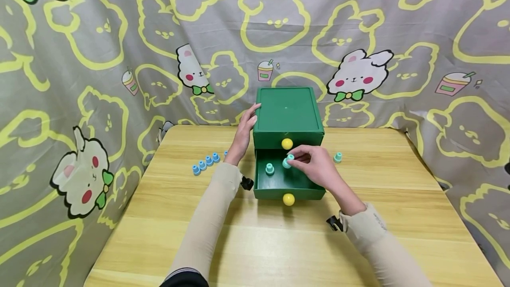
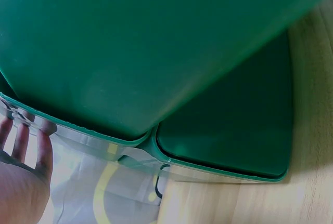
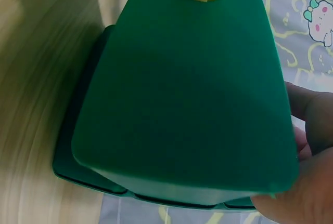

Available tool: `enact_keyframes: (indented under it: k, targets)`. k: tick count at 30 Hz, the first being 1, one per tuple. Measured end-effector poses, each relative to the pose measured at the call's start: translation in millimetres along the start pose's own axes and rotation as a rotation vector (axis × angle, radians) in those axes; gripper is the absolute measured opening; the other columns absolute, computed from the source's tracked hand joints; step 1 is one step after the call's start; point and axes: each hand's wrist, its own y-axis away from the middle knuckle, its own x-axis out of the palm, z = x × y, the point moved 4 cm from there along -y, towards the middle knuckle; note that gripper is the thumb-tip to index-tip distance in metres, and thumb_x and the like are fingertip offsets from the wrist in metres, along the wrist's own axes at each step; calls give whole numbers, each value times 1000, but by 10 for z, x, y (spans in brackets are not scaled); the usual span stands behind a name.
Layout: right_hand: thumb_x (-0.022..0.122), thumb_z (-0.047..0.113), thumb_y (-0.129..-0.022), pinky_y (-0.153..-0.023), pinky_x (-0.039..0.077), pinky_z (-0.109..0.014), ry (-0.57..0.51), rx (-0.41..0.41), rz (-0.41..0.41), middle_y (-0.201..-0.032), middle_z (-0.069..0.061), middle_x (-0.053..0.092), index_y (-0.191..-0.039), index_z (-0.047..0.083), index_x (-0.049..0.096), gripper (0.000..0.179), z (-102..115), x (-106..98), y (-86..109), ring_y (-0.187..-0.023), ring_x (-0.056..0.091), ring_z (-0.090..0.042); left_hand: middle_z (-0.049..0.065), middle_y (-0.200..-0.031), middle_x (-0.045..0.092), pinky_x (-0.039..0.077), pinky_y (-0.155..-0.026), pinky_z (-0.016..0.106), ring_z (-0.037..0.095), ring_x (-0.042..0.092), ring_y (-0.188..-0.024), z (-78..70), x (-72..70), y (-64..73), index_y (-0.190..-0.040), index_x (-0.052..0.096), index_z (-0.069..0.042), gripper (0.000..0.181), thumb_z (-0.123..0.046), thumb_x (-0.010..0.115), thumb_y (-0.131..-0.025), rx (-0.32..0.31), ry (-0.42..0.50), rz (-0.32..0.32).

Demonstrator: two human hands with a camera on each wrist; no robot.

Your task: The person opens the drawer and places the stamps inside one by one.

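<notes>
A green two-drawer cabinet [image 1: 287, 110] stands on the table with its lower drawer [image 1: 290, 194] pulled out. My left hand [image 1: 243, 138] rests against the cabinet's left side, its fingers fairly straight along the wall. Over the open drawer, my right hand [image 1: 318, 167] pinches a small mint-green stepped peg [image 1: 287, 162] between thumb and fingers. Another mint-green peg [image 1: 269, 169] stands upright inside the drawer, to the left. In the right wrist view, the drawer front hides the held peg and part of the right hand [image 3: 307, 182].
Several blue pegs [image 1: 209, 160] stand in a slanting row left of the cabinet, partly behind the left forearm. One more mint-green peg [image 1: 338, 157] stands on the wooden table [image 1: 255, 242] to the right. Yellow knobs [image 1: 288, 199] stick out from both drawers. A patterned curtain [image 1: 223, 25] hangs behind.
</notes>
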Motion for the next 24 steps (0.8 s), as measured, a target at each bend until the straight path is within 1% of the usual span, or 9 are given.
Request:
enact_keyframes:
  k: [7,15,17,20,22,24]
  targets:
    - [80,15,-91,-82,61,-36,-28,10,52,-100,-5,77,-108,10,80,18,-10,98,-35,-87,72,-17,6,-170,24,23,-125,56,31,26,-155,-1,-1,0,-160,41,-18,54,-32,38,-108,-2,1,-9]
    - [81,17,-91,-82,60,-35,-29,33,101,-100,-3,78,-109,12,81,19,-41,193,-64,-89,71,-16,7,-170,24,23,-124,56,32,25,-155,-10,-15,3,-160,40,-17,54,-32,38,-108,-3,2,10]
    - [81,17,-91,-82,60,-35,-21,37,106,-99,-2,78,-109,12,82,19,-51,212,-74,-88,71,-15,7,-170,23,23,-125,56,32,25,-156,32,-22,-16,-161,40,-17,54,-33,38,-109,-5,0,14]
    - [81,16,-90,-82,60,-36,-9,37,106,-99,-2,78,-109,13,82,19,-67,231,-87,-88,71,-15,6,-170,22,22,-125,56,31,24,-156,153,-30,-68,-161,39,-20,54,-35,37,-109,-6,-4,10]
    - [81,16,-90,-82,60,-36,-5,40,108,-99,-3,78,-108,13,82,19,-75,241,-93,-88,71,-15,3,-171,22,22,-125,56,29,24,-156,247,-39,-107,-161,39,-23,54,-37,36,-109,-6,-9,7]
    - [82,15,-90,-83,60,-37,-5,44,113,-99,-3,78,-108,13,82,19,-82,250,-98,-89,72,-16,0,-170,23,23,-124,56,27,26,-156,294,-46,-124,-160,40,-27,53,-40,37,-109,-1,-12,3]
